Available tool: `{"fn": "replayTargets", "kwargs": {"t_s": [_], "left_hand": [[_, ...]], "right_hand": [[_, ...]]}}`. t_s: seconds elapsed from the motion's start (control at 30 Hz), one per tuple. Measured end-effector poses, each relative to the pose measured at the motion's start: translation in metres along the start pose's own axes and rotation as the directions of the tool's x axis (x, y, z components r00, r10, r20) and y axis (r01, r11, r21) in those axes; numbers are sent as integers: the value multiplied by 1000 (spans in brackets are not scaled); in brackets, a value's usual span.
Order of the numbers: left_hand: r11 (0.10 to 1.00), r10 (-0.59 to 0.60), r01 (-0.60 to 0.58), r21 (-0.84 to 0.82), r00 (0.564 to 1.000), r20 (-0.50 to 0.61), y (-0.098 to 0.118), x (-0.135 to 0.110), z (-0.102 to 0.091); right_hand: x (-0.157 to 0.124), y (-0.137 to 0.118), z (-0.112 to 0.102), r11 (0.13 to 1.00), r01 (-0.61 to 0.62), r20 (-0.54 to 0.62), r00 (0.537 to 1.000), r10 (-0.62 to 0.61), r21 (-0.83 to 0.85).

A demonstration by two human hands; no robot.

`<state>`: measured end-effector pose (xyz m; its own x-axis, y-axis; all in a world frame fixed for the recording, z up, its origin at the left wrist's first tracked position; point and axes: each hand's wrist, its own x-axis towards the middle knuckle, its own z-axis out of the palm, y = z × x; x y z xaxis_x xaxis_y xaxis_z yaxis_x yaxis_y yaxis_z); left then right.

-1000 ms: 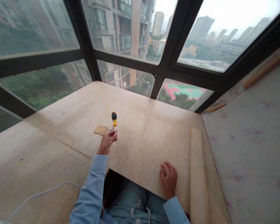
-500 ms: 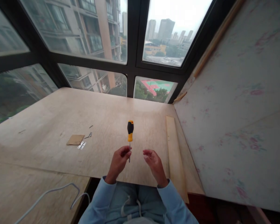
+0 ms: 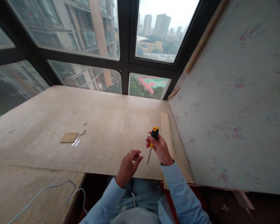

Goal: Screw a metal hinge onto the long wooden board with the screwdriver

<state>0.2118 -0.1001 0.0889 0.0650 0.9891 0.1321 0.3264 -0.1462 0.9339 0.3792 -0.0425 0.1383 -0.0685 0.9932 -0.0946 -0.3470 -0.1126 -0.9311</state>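
A screwdriver (image 3: 155, 133) with a black and yellow handle is in my right hand (image 3: 162, 149), the fingers wrapped round the handle. Its metal shaft slants down and to the left over the board. My left hand (image 3: 129, 165) hovers just left of the shaft tip, thumb and fingers curved and a little apart, with nothing plainly in them. Farther left on the wooden board (image 3: 102, 124) lie a square brown piece (image 3: 69, 137), a silver hinge (image 3: 76, 142) beside it and several small screws (image 3: 83, 133).
A long wooden plank (image 3: 165, 124) lies along the right side, near the wall with floral paper (image 3: 224, 109). Dark-framed windows (image 3: 124, 46) rise behind the board. A white cable (image 3: 49, 187) loops over the lower board at the front left.
The screwdriver has passed from my left hand to my right hand and moved rightward. My left hand has let go of its shaft. The view has shifted slightly to the right.
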Motion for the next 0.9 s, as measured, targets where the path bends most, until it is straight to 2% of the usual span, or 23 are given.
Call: {"fn": "replayTargets", "kwargs": {"t_s": [0.07,0.13,0.17,0.2,0.3,0.37,0.5,0.63,0.77,0.9], "left_hand": [[999,-34,34,14,999,-33,-11,-3,-10],[993,-105,108,39,991,-85,-26,-6,-24],[986,-150,157,50,982,-114,-34,-7,-32],[977,-195,205,58,971,-137,-43,-10,-40],[943,-304,326,71,926,-223,-68,-18,-64],[917,-359,393,77,891,-277,-80,-25,-76],[877,-421,472,82,841,-340,-90,-35,-95],[852,-448,516,89,806,-386,-91,-38,-110],[848,-455,528,48,771,-445,-95,-37,-124],[857,-500,483,-180,696,-516,-102,-27,-133]], "right_hand": [[6,-8,-34,989,44,-58,997,-52,-138],[17,-16,-76,925,26,-145,986,-87,-379],[23,-19,-97,838,-45,-208,975,-82,-544],[28,-22,-118,704,-151,-283,956,-74,-694],[42,-24,-168,533,-306,-409,909,-84,-789],[47,-19,-187,421,-381,-459,883,-99,-823],[52,1,-198,192,-462,-488,865,-118,-866],[49,18,-195,26,-478,-478,870,-119,-878],[40,20,-189,-81,-451,-439,888,-136,-889],[29,19,-187,-137,-413,-396,908,-135,-901]]}}
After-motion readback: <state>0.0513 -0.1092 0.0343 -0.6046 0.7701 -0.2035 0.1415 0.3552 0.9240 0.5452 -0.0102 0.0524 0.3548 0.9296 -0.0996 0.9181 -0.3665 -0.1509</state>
